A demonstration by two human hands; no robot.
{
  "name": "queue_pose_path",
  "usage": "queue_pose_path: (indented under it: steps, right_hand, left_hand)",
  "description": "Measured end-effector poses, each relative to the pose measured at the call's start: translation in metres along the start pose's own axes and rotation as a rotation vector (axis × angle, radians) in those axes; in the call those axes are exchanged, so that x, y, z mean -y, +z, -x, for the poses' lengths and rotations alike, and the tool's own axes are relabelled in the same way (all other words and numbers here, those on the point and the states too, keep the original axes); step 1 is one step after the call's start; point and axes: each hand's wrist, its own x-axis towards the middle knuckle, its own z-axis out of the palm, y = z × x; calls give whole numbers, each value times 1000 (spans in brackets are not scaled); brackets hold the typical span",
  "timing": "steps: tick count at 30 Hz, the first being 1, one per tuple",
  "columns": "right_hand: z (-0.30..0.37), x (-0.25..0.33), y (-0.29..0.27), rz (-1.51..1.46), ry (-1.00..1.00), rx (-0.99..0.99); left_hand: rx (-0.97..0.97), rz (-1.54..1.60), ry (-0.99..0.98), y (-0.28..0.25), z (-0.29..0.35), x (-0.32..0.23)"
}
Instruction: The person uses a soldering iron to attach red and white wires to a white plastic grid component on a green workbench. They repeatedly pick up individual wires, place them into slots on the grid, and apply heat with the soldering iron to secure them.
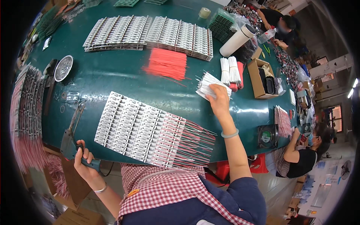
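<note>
My left hand (85, 159) is wrapped round the handle of a dark green soldering gun (68, 144), its metal tip pointing away from me. At the right, my right hand (218, 100) has its bent fingers on a loose pile of white wires (205, 85); how many it grips is hidden. Between my hands lies a panel of small pale metal-and-white parts in rows (131, 125). Red and white wires (197, 140) run from its right-hand columns and fan out toward the right.
Stacked panels (180, 35) stand behind a red wire pile (167, 63). Bundled white wires (229, 71), a white bottle (237, 40) and a cardboard box (258, 80) occupy the right. A silver bowl (63, 68) and wired panels (28, 101) are left. A co-worker (300, 153) sits at right.
</note>
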Motion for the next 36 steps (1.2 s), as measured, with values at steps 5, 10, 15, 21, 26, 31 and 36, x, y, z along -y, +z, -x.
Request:
queue_pose_path:
  steps: [5,10,15,21,26,31,36]
  right_hand:
    - [2,1,1,3,-51,-92]
    - [-1,3,4,48,-125,-144]
    - [4,2,3,78,-119,-134]
    - [2,3,-2,85,-160,-150]
    - [-1,6,-10,111,-204,-106]
    - [-3,17,-16,106,-150,-24]
    - [-13,34,-32,225,-261,107]
  left_hand:
    - [-49,44,-11,6,0,0]
    - [-41,25,-11,3,1,1]
    - [10,20,-27,2,1,-2]
    - [3,13,-4,3,2,-3]
    - [-20,26,-16,12,2,-1]
    - [-13,-6,10,19,10,-1]
    - [-9,-34,-8,22,13,0]
